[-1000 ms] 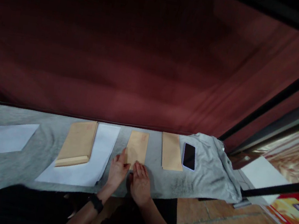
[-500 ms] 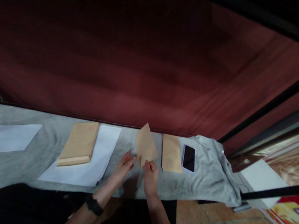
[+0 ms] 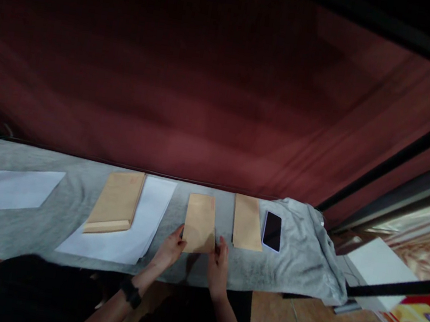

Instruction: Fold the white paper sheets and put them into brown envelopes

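A brown paper envelope point(image 3: 200, 221) is in front of me, its faint red print at the top right. My left hand point(image 3: 172, 246) pinches its lower left edge, thumb on top. At the lower right corner, my right hand point(image 3: 219, 264) has its thumb and fingers closed on the edge. To the right lies a small stack of brown envelopes point(image 3: 248, 222). Left of my hands, a thicker pile of brown envelopes point(image 3: 117, 200) rests on white paper sheets point(image 3: 147, 221).
A phone point(image 3: 273, 231) lies right of the small stack. Another white sheet point(image 3: 8, 190) is at the far left. Grey cloth point(image 3: 296, 264) covers the narrow surface, with a dark red panel point(image 3: 209, 144) behind it. A black bar point(image 3: 401, 288) crosses at right.
The envelope, tilted up and held by my right hand before, has turned to face me flatter and straighter. My left hand has come onto its left edge. The view has shifted slightly.
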The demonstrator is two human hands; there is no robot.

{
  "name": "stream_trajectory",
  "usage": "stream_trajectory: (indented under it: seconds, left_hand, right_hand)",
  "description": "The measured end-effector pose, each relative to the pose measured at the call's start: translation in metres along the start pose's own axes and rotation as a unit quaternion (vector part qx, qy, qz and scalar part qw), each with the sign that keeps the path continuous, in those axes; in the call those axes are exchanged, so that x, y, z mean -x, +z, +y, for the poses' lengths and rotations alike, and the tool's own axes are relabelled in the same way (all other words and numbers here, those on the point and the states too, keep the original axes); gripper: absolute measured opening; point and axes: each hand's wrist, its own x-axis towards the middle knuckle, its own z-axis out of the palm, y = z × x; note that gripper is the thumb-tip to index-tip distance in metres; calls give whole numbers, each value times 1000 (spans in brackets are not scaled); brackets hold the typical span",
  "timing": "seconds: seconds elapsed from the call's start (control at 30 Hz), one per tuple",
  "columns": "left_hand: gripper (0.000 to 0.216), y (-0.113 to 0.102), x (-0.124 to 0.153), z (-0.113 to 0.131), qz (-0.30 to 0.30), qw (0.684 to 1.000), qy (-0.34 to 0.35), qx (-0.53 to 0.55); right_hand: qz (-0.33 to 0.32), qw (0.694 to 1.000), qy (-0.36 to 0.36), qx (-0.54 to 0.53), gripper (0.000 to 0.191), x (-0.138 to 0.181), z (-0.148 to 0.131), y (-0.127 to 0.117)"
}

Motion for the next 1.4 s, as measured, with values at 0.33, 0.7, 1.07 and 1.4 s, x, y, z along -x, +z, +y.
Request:
stream_trajectory:
  seconds: [0.33,0.7,1.07,1.4]
  left_hand:
    - [48,22,-13,-10,123,893,240,-359]
    - [57,46,-117,25,13,864,317,-392]
    - [56,40,-96,16,-66,854,368,-362]
    - [56,34,-62,8,-116,850,375,-352]
  right_hand:
    - [-230,860,-287,353,45,10,-22,-17]
    - [-278,884,-243,286,39,1,-34,-25]
    - [-256,901,-224,269,31,3,-34,-24]
    - [-226,938,-167,202,40,4,-37,-25]
